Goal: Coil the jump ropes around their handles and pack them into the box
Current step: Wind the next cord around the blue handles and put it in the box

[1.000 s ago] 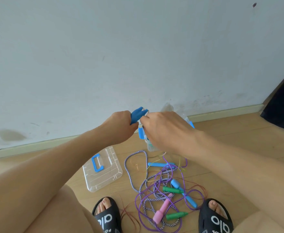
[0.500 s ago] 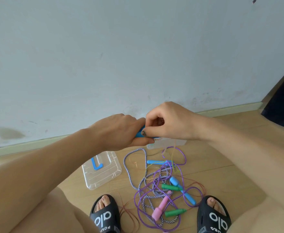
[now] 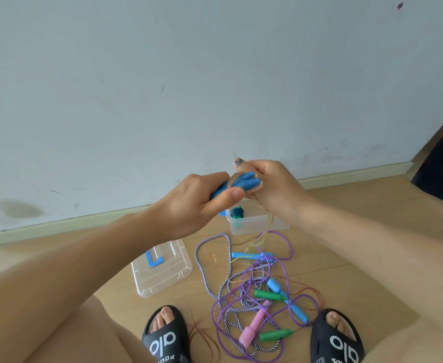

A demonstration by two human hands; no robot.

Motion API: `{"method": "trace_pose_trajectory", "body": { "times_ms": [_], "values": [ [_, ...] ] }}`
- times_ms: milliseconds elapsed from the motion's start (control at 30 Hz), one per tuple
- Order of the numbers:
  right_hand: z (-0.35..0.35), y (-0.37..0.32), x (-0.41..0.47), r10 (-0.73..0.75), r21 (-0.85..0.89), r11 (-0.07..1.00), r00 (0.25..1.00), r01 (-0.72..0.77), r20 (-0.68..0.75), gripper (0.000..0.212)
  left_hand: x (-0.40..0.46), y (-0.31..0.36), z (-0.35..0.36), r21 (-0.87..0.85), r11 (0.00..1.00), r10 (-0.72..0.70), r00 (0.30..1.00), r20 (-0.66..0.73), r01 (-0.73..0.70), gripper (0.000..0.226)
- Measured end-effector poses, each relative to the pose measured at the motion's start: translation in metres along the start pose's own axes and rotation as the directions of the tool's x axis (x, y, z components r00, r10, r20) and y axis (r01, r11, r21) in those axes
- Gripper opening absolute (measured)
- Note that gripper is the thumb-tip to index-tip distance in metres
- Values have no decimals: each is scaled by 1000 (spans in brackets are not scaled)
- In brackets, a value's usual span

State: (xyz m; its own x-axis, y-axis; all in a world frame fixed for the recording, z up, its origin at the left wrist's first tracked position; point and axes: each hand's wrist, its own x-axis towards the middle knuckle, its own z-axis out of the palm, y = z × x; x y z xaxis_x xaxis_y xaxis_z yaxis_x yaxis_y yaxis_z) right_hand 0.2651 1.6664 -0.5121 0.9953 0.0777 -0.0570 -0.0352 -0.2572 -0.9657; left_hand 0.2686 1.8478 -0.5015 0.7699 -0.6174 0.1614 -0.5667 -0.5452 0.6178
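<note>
A pair of blue handles (image 3: 244,182) is held in mid-air above the clear box (image 3: 257,223): the left hand (image 3: 199,203) grips them, the right hand (image 3: 272,189) pinches their translucent cord (image 3: 263,233). Tangled ropes (image 3: 252,289) lie on the floor beside the lid (image 3: 162,268).

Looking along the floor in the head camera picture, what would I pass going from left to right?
Clear lid → left sandal → pink handle → right sandal. The loose ropes and the other handles overlap in a tangle, so I leave them out.
</note>
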Motion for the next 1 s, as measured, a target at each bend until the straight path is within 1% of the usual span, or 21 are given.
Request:
{"method": "trace_pose_trajectory", "body": {
  "times_ms": [100,167,233,267,333,367,400,433,467,500,567,633,667,700,767,833,867,933,1000],
  "values": [
    [3,3,-1,91,-29,995,996,-91,-17,32,1,0,3,-83,994,-65,998,14,66,67],
    [5,3,-2,96,-100,990,995,-96,-4,30,0,2,5,-119,990,-68,997,29,71,64],
    [9,2,-3,65,-178,982,998,-60,17,22,0,6,5,-81,997,-10,998,57,15,52],
    [10,1,-4,61,-169,984,998,-57,16,23,0,8,5,-45,999,20,997,70,-17,46],
    [11,4,0,40,-150,988,999,-43,-22,36,2,9,2,6,999,37,997,68,-38,44],
    [12,6,5,26,-181,983,999,-31,-29,32,2,9,1,12,1000,28,999,44,-28,46],
    [14,6,9,52,-210,976,999,-53,-12,21,2,9,1,13,1000,15,1000,17,-15,49],
    [17,7,13,99,-234,968,995,-96,0,14,2,10,1,11,1000,-7,1000,-6,7,53],
    [19,6,12,146,-257,956,989,-145,-14,16,3,12,2,7,999,-40,999,-24,40,56],
    [21,8,12,152,-300,941,988,-157,-40,27,5,12,3,7,996,-84,996,-43,84,59],
    [25,10,-1,106,-272,955,992,-119,-63,39,11,5,6,-17,974,-225,971,-76,225,70],
    [30,8,-19,82,-199,975,992,-99,-93,46,18,-9,3,-69,922,-386,915,-113,381,74],
    [33,7,-26,71,-204,975,995,-84,-73,46,19,-15,2,-31,905,-425,897,-117,425,72],
    [34,4,-31,67,-229,971,997,-75,-42,45,18,-20,2,50,899,-428,897,-115,435,67],
    [30,1,-30,28,-347,938,1000,-23,10,40,15,-26,3,166,893,-409,909,-87,418,57],
    [20,-3,-27,-38,-470,881,999,52,39,38,13,-27,4,211,891,-397,915,-67,402,55],
    [17,-3,-26,-68,-503,860,997,83,49,39,13,-26,4,235,892,-383,922,-60,386,55],
    [11,-3,-25,-72,-519,850,995,95,64,40,13,-25,4,298,896,-333,942,-34,328,55],
    [7,-5,-25,-42,-485,872,997,70,68,41,10,-23,1,344,902,-282,959,15,260,52]
  ]
}}
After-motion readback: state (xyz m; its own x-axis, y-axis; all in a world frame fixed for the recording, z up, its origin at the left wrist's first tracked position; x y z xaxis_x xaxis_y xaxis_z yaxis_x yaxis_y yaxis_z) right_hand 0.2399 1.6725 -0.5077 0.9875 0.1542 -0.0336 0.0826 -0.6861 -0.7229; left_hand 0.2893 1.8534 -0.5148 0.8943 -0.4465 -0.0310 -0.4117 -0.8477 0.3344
